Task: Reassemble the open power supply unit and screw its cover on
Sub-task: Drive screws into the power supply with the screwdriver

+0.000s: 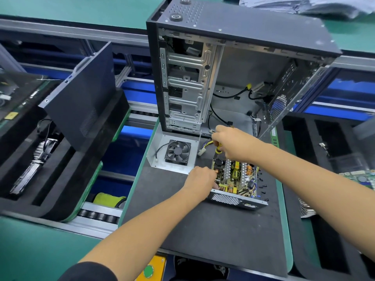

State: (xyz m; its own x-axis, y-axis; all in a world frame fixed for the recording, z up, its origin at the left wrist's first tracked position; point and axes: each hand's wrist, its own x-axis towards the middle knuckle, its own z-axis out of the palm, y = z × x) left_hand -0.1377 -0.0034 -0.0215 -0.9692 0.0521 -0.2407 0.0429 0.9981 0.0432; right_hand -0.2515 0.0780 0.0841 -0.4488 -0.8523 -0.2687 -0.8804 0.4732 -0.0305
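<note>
The open power supply unit [235, 197] lies on the dark mat, its circuit board with coils and capacitors exposed. My left hand [200, 180] grips its left wall with curled fingers. Over the unit's far end, my right hand [233, 144] holds a screwdriver with a yellow and black handle [218, 149]; the tip is hidden. The unit's grey cover [160, 146], with a black fan [178, 152] mounted on it, lies inside-up to the left. A white connector [201, 152] on coloured wires trails from the unit. Several small black screws [262, 186] lie on the mat to the unit's right.
An open computer case [233, 63] stands upright just behind the work mat [203, 230]. A dark side panel [81, 94] leans in a foam tray on the left. A conveyor with rollers [97, 216] runs between the pallets. A green circuit board [357, 177] lies at the right edge.
</note>
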